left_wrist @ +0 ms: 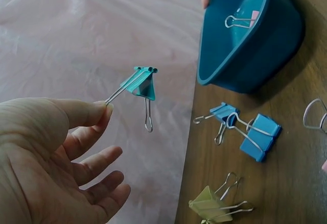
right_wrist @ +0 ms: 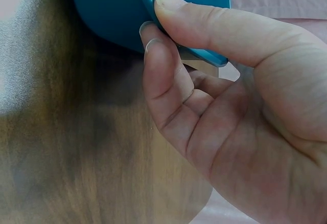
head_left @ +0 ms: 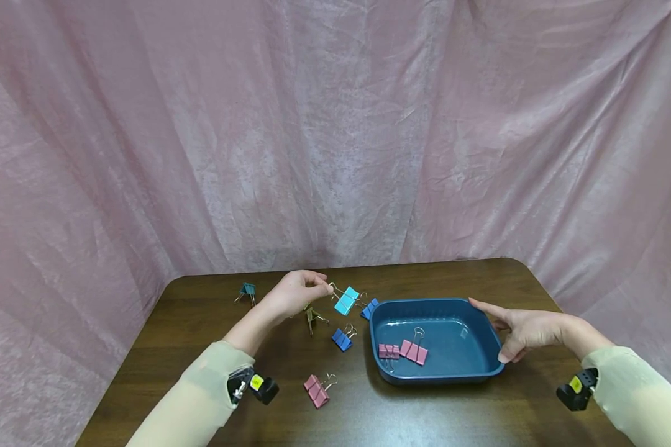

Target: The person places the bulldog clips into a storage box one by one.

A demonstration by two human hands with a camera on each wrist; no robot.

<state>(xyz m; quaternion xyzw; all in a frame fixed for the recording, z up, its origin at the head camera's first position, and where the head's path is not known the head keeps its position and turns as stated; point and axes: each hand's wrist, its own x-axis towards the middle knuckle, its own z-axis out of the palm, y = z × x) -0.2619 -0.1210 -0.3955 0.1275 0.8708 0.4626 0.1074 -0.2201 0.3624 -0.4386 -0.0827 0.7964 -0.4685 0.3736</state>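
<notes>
Between thumb and index finger, the left hand pinches a wire handle of a turquoise binder clip, held in the air left of the blue tray. The right hand grips the tray's right side, thumb at the rim and fingers curled against the outer wall. Inside the tray lie two pink clips. A blue clip sits just outside its left wall.
On the brown table are another blue clip, a pink clip, an olive-yellow clip partly behind the left hand in the head view, and a teal clip at the back left. A pink curtain hangs behind.
</notes>
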